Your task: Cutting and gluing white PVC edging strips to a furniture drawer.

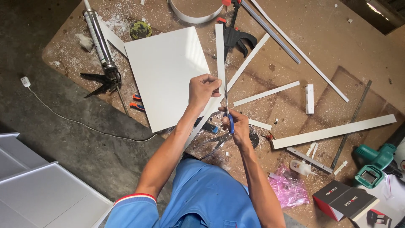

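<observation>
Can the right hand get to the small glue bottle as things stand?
Probably not yet: the right hand is gripping blue-handled scissors at the white strip. The path to the glue bottle looks open, with only loose offcuts nearby.

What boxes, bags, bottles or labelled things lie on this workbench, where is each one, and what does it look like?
Cardboard box: lower right corner, rectangular, black top with red side and white panel.
Pink plastic bag: left of the box, crumpled, translucent pink.
Small glue bottle: above the bag, lying down, clear-white with pointed nozzle.
Sealant cartridge: top left in a caulking gun, long, white tube.
</observation>
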